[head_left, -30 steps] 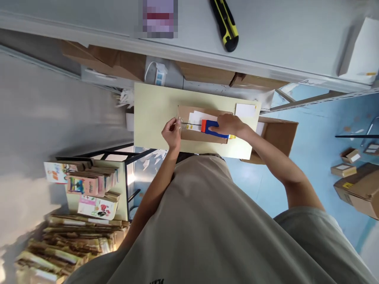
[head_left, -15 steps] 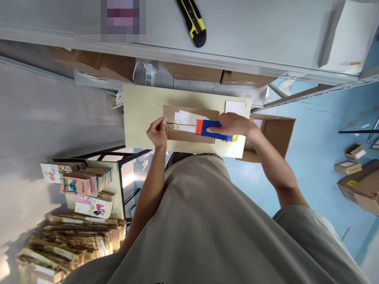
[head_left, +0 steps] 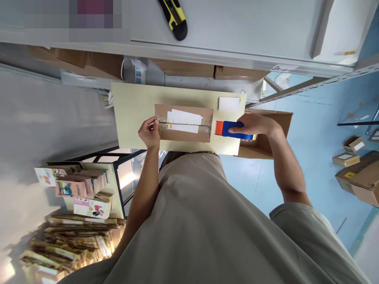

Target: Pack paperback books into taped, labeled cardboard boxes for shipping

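Your right hand (head_left: 255,124) grips a blue tool (head_left: 227,128). Your left hand (head_left: 149,133) touches the brown box (head_left: 184,134) between your hands; I can't tell if it pinches.

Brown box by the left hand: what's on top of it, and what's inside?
White paper lies on top of the brown box, crossed by a dark lengthwise line; the left hand is at one end. The top hides whatever is inside.

Blue floor (head_left: 248,181), grey shelf (head_left: 237,31), cream tabletop (head_left: 133,110), black-framed rack (head_left: 119,189)
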